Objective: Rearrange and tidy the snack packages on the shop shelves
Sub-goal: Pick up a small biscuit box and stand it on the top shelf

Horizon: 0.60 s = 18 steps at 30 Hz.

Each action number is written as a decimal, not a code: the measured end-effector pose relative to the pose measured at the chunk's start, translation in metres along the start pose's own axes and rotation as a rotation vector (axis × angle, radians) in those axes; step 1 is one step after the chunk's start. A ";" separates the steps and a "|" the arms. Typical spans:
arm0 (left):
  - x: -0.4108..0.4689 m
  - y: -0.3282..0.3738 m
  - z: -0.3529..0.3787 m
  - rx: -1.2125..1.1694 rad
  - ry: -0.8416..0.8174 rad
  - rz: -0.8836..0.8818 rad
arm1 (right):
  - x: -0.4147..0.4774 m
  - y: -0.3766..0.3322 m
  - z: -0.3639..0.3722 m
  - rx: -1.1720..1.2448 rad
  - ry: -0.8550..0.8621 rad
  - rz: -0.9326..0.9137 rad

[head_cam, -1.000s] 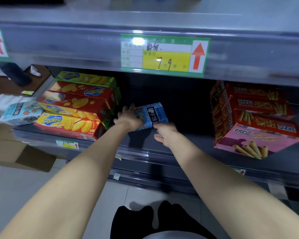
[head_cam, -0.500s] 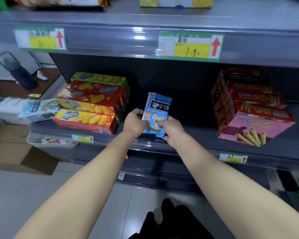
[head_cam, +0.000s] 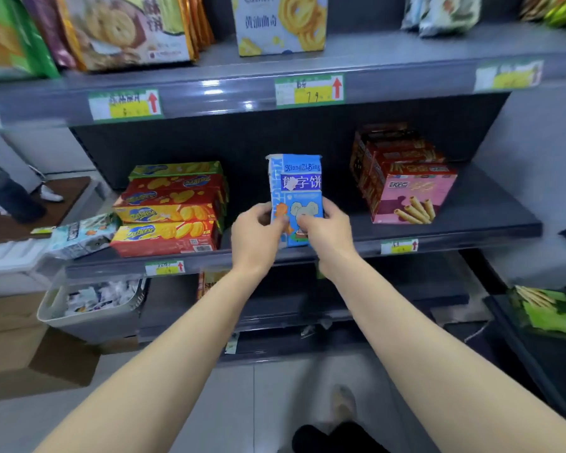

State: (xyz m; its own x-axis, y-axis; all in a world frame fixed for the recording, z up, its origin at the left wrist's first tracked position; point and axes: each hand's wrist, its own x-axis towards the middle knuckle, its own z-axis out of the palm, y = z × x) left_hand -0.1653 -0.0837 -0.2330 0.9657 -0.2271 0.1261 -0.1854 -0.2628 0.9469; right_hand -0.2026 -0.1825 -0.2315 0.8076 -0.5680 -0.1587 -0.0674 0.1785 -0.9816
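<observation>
In the head view the left hand (head_cam: 258,233) and right hand (head_cam: 327,233) pinch the lower half of an upright blue biscuit box (head_cam: 296,184) at the front of the middle shelf (head_cam: 471,223), between the cracker boxes (head_cam: 174,207) and the pink wafer boxes (head_cam: 409,191). It seems mid-placement. Next it wants setting down square, face outward, before letting go.

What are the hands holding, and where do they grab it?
Both hands hold the blue biscuit box upright by its lower half: left hand on its left edge, right hand on its right.

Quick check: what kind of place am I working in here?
Likely a small shop: grey shelves with price tags on their edges, stacked snack boxes, biscuit bags above.
</observation>
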 end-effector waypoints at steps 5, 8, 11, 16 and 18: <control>-0.020 0.054 0.021 -0.092 -0.058 0.214 | -0.018 -0.040 -0.036 0.054 0.129 -0.201; -0.023 0.087 0.037 -0.139 -0.061 0.323 | -0.020 -0.072 -0.056 0.099 0.167 -0.314; -0.014 0.124 0.055 -0.195 -0.067 0.425 | -0.014 -0.108 -0.077 0.132 0.183 -0.426; 0.024 0.191 0.098 -0.263 -0.092 0.519 | 0.019 -0.174 -0.121 0.111 0.194 -0.569; 0.043 0.215 0.117 -0.281 -0.119 0.565 | 0.042 -0.197 -0.139 0.081 0.185 -0.610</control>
State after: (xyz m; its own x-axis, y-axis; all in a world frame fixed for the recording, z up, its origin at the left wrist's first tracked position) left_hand -0.1853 -0.2597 -0.0588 0.7028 -0.3658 0.6101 -0.5897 0.1800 0.7873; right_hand -0.2368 -0.3530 -0.0596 0.5716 -0.7146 0.4032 0.4225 -0.1648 -0.8913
